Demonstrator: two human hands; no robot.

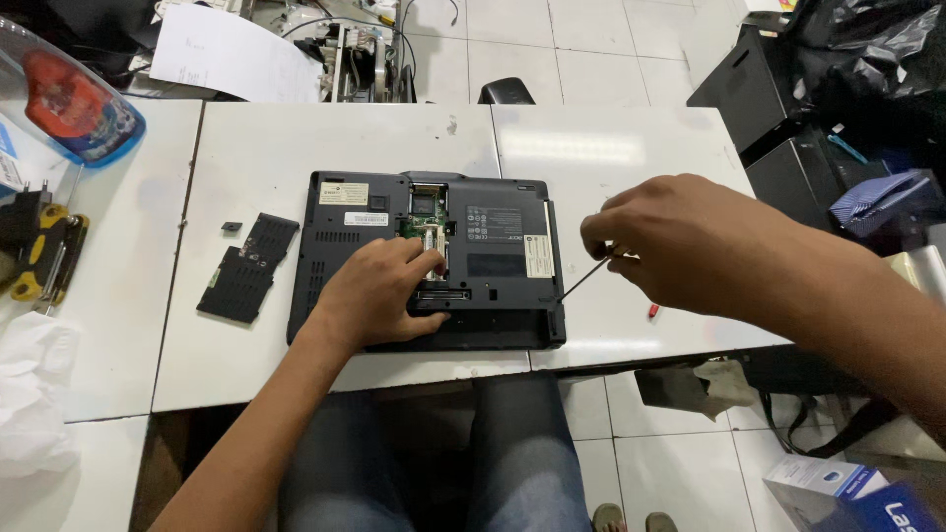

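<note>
The person's knees in blue jeans (434,463) sit closest to the lens, tucked under the edge of the white table (611,148). Just above them the left hand (379,291) lies flat on an upturned black laptop (493,246), fingers curled loosely at the open memory bay (429,222), pressing the case down without gripping anything. The right hand (680,241) is closed around a thin screwdriver (588,276), whose tip meets the laptop's right edge near the front corner. The laptop lies in the middle of the table, across the seam between two tabletops.

To its left, well apart, lies a removed black cover panel (246,268) with a tiny black piece (232,228) beside it. A small red object (652,311) rests on the table just below the right hand; what it is cannot be told. Yellow-handled tools (44,256) lie at the far left.

The risks, as I judge them: the screwdriver comes in at a shallow slant, so its tip could slip and scratch the case or jump toward the exposed circuit board in the bay. The left fingers rest very near those bare parts and could press on them. A loosened screw could roll off the near edge to the floor.
</note>
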